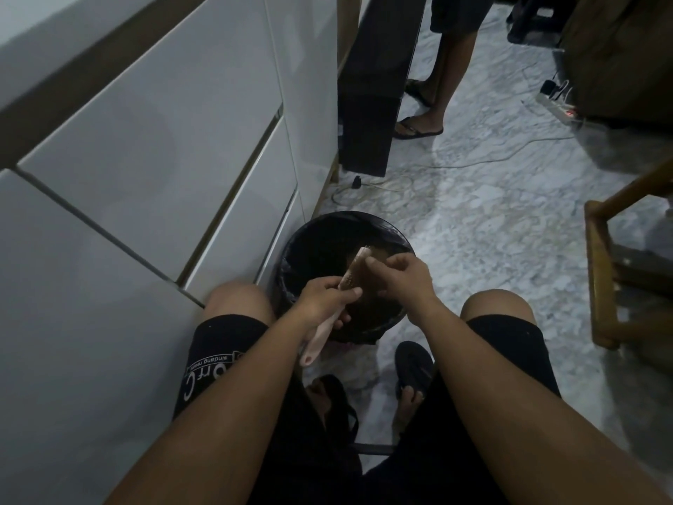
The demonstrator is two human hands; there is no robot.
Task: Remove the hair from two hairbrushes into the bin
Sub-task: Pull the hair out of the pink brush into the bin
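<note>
L hand (324, 298) grips hairbrush (351, 275) handle; R hand (402, 273) pinches bristles, over bin (291, 256).

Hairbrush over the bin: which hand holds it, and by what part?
The left hand grips the pink hairbrush by its handle, over the black bin. The right hand pinches at the bristle head.
</note>
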